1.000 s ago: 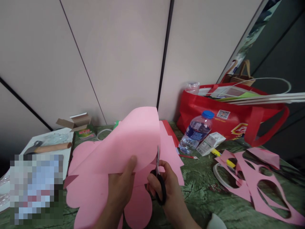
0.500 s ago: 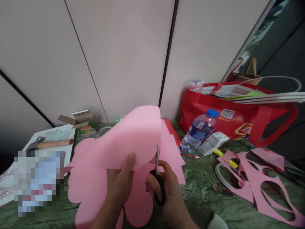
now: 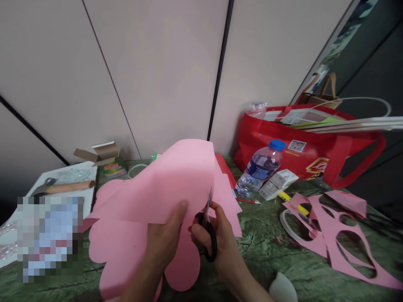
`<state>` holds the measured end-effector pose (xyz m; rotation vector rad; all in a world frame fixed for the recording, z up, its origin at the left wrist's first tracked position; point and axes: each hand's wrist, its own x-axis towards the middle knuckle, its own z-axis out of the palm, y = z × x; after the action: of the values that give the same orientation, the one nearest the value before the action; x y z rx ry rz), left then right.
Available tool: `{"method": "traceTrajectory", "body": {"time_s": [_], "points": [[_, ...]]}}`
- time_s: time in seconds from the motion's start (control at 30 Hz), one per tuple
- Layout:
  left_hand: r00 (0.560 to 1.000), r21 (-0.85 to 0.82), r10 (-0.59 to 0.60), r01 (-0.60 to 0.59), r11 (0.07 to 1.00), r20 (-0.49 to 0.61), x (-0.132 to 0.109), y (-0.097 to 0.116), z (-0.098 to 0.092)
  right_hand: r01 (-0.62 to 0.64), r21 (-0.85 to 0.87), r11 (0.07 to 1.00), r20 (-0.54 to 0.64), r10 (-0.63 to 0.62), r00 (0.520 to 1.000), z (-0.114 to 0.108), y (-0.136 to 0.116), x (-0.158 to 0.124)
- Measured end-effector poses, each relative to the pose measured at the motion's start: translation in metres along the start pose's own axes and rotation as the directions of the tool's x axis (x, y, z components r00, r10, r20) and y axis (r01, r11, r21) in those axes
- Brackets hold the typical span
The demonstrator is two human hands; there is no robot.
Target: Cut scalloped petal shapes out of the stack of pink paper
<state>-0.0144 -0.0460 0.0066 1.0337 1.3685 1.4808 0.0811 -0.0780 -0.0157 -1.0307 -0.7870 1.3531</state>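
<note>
My left hand grips the lower edge of a large pink paper sheet, its thumb lying on top. The sheet curls upward away from me. In my right hand is a pair of scissors with black handles, blades pointing up at the sheet's right edge. How far the blades are apart is hard to make out. Underneath lie pink paper pieces with scalloped, rounded edges, partly hidden by my hands and the sheet.
On the right lie pink paper offcuts with holes, a roll of tape and a small carton. A water bottle stands before a red bag. At left are an opened box and a wooden-handled tool.
My left hand has shifted slightly to the right along the sheet. The scissors have tilted a little, and the view has moved slightly.
</note>
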Motion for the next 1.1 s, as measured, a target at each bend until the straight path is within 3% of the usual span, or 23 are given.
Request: {"method": "traceTrajectory", "body": {"time_s": [0.2, 0.57, 1.1], "points": [[0.997, -0.011, -0.046, 0.046, 0.999, 0.061, -0.0026, 0.0012, 0.0004, 0.026, 0.021, 0.999, 0.018, -0.027, 0.999, -0.004, -0.003, 0.001], [0.998, 0.056, -0.038, 0.036, 0.998, 0.041, -0.0033, 0.0051, -0.0018, 0.03, 0.059, 0.998, 0.017, -0.031, 0.999, -0.0035, -0.0029, 0.0026], [0.998, 0.056, -0.055, 0.052, 0.997, 0.038, -0.0006, 0.0031, -0.0018, -0.059, 0.056, 0.997, -0.061, 0.062, 0.996, -0.0001, -0.0058, 0.0033]]}}
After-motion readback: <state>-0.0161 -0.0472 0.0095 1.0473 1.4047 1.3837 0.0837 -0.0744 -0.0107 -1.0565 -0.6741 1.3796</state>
